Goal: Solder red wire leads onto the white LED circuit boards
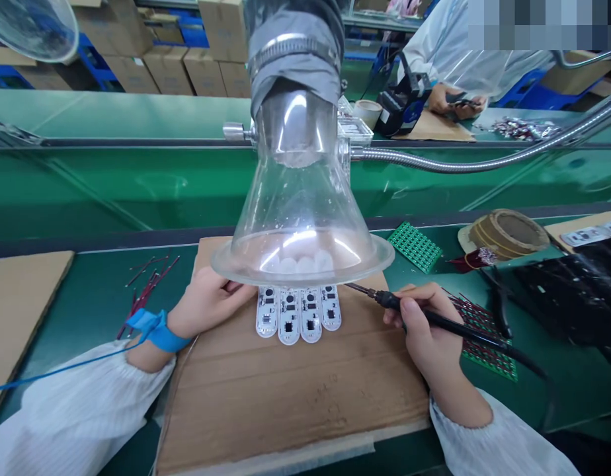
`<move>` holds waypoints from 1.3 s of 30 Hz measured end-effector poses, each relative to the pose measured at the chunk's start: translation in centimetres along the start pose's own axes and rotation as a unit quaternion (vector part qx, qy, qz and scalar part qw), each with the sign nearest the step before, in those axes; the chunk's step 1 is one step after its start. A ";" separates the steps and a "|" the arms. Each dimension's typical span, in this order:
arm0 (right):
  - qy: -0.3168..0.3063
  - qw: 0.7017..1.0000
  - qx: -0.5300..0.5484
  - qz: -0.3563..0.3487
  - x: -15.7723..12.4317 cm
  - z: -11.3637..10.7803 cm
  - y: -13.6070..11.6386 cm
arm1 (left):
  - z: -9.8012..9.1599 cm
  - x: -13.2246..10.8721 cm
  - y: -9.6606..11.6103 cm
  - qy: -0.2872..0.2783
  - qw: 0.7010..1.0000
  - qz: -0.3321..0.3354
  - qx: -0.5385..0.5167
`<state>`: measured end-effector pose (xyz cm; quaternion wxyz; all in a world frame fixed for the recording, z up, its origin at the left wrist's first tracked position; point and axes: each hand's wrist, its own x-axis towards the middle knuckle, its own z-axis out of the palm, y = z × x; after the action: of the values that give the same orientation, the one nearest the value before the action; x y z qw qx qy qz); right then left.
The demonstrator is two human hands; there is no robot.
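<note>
White circuit boards (299, 314) on brown cardboard (295, 390), green grid panel (415, 246), blue wrist strap (158, 330), black soldering iron (434, 319).

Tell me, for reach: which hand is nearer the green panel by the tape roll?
Right. The right hand, gripping the soldering iron, is just in front of the green panel; the left hand rests far left, past the white boards.

- Nearest me I see a green bench top (87, 291), with a cardboard sheet (18, 297) lying at its left edge.
- Behind it runs a glossy green conveyor belt (112, 192), which catches soft reflections of the overhead light.
- Beyond the belt lies a second green table (137, 112), with 1 person in a white coat (449, 39) at its far right.
- Brown cardboard boxes (171, 66) stand stacked by blue pallets (94, 63) along the back.
- A flexible metal arm (484, 162) crosses the right side.
</note>
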<state>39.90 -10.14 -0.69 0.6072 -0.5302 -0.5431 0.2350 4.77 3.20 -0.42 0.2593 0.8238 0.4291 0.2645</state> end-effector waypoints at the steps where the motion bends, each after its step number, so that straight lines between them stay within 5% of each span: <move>1: -0.009 1.000 -0.002 -0.001 0.0 0.1 0.0 | 0.1 0.0 0.0 0.001 1.000 0.001 -0.002; 18: -0.038 0.998 -0.054 0.012 -0.1 -0.1 -0.1 | 0.2 0.1 0.1 -0.023 0.999 0.010 -0.026; 26: -0.043 0.998 -0.049 0.014 -0.1 0.0 -0.1 | 0.0 0.7 0.5 -0.006 0.997 0.064 -0.053; 39: -0.053 0.996 -0.071 -0.010 -0.3 -0.2 0.0 | 0.4 0.5 0.4 -0.035 0.999 0.005 -0.040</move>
<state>39.96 -10.43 -0.80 0.5409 -0.5531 -0.5951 0.2176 5.45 3.36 -0.34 0.3058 0.8238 0.4045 0.2534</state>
